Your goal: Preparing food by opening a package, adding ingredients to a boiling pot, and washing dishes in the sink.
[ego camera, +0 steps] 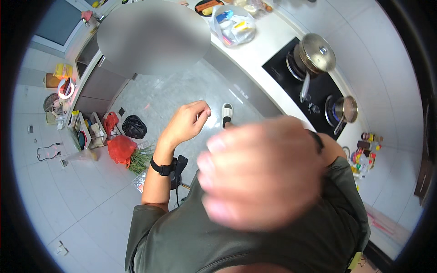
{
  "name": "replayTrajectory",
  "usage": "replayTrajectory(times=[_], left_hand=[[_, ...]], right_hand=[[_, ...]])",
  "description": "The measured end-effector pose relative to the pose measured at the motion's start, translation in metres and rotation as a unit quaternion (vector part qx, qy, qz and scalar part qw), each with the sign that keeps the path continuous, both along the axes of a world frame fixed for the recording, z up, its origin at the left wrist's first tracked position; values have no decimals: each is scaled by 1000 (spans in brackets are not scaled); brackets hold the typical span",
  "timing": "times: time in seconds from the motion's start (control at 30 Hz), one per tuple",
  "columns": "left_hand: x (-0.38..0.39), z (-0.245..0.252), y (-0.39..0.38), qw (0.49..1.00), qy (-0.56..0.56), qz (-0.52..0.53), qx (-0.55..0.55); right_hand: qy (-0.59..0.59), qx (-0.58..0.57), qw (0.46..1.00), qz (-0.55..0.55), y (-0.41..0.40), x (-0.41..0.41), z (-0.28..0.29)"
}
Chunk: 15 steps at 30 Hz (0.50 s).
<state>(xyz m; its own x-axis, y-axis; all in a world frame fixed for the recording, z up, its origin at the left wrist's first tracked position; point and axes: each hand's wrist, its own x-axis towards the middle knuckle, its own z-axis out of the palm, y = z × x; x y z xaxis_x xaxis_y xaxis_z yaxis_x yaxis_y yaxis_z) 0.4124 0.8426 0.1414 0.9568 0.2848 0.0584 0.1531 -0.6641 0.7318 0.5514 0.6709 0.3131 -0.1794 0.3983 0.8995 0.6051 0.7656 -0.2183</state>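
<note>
My left hand (187, 120) hangs over the grey floor with its fingers loosely curled. I see nothing in it. A black strap with a small device (169, 165) is around that wrist. My right hand (263, 174), large and blurred, is raised close to the camera in front of my dark green shirt (218, 247). Its fingers are bent, and their inner side is too blurred to tell whether they hold anything. Neither hand touches the counter (252, 54) or the stove.
On the black gas stove (307, 97) stand a lidded pot (315, 53) and a smaller saucepan (346, 109) over a blue flame. Bottles (363, 157) stand beside it. A plastic bag (232, 25) lies on the counter. Red bag (122, 149), green stalks (140, 159) and black bag (134, 126) are at floor left.
</note>
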Motion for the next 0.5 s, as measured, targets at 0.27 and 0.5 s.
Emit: replayTrajectory(times=[0.27,0.5], left_hand=[[44,-15,114,988,39,-53,137],[97,-23,248,961,127,245,8]], right_hand=[[-41,-319,946,-48,184,104,-224],[-90,-429,788,-433,248,339,-336]])
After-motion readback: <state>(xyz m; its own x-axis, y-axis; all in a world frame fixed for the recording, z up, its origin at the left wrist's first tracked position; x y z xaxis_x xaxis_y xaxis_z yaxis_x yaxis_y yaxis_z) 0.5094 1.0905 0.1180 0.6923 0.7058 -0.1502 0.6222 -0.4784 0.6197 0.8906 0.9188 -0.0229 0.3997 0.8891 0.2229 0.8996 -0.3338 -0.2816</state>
